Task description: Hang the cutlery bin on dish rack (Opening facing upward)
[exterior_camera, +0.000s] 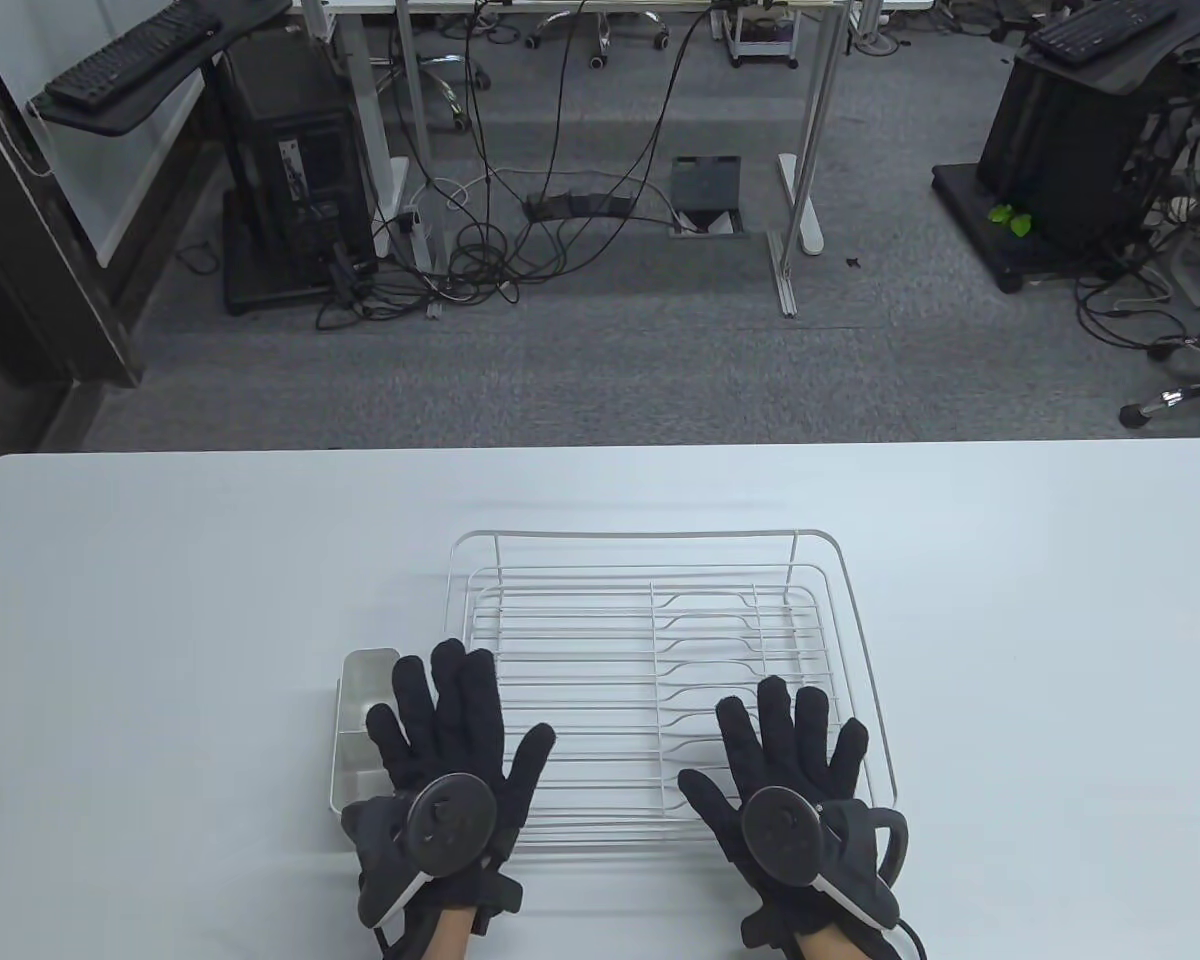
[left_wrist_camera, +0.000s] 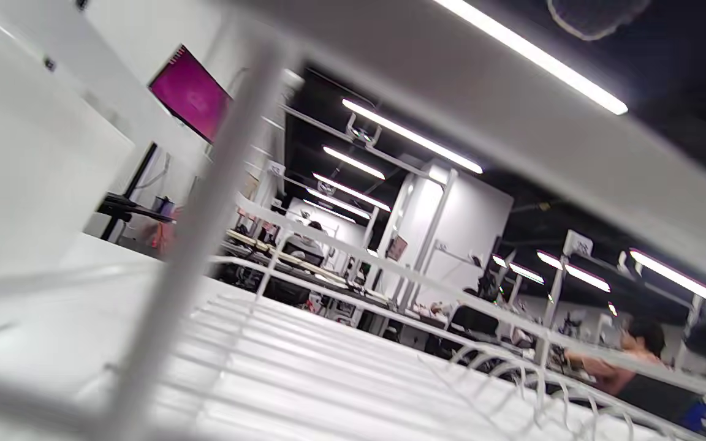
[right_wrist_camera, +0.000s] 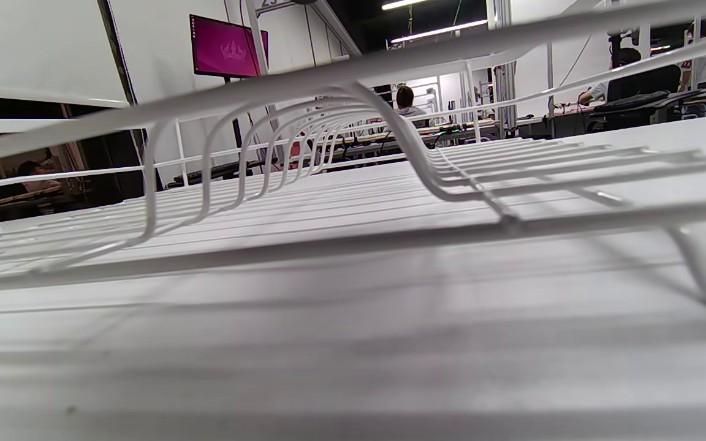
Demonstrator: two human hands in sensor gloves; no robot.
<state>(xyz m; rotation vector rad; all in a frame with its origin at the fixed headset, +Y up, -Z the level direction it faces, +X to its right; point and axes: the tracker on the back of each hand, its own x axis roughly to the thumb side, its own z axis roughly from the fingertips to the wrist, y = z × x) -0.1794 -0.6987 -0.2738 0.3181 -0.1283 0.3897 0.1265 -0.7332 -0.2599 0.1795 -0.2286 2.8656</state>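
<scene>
White bench point(exterior_camera: 160, 620) carries the wire dish rack point(exterior_camera: 660, 560), cutlery bin point(exterior_camera: 360, 700) just beside its left. Both grips spread flat: left hand point(exterior_camera: 450, 760) over bin and rack, right hand point(exterior_camera: 790, 780) over rack.

No text, label or number can be read for certain in any of the views. The magenta screen point(right_wrist_camera: 228, 47) on the wall in the right wrist view shows a pale crown-like emblem, but no letters can be made out on it. In the left wrist view the same screen point(left_wrist_camera: 190, 93) is a plain blur of colour. At the top of the right wrist view, a sign point(right_wrist_camera: 269, 2) just above the screen carries dark characters that are cut by the frame edge and cannot be read. The black computer tower point(exterior_camera: 298, 165) in the table view bears a small pale sticker, too small to read.
</scene>
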